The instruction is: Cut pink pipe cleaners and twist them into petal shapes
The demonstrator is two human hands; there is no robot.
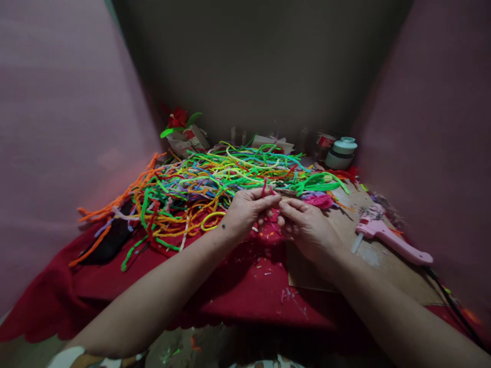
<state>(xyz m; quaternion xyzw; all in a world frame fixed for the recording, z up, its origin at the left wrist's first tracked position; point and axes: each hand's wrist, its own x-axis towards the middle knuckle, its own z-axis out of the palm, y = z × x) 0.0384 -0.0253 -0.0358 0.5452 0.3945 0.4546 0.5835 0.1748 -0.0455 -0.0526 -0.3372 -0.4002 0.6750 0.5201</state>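
Observation:
My left hand (250,208) is closed in a pinch on a dark pink pipe cleaner (265,187), one end of which sticks up above the fingers. Close against it, my right hand (307,224) is also pinched, its fingertips meeting the left ones at the same piece. How the piece is bent between the fingertips is mostly hidden. Behind both hands spreads a large tangled heap of pipe cleaners (230,171) in green, yellow, orange, purple and red. A bright pink fuzzy piece (320,201) lies just beyond my right hand.
A pink glue gun (395,240) with a black cord rests on a cardboard sheet (347,204) at the right. Behind stand a pale teal-lidded jar (341,153) and a red flower (178,118). Scraps dot the red tablecloth (245,286). Pink walls (433,128) rise on both sides.

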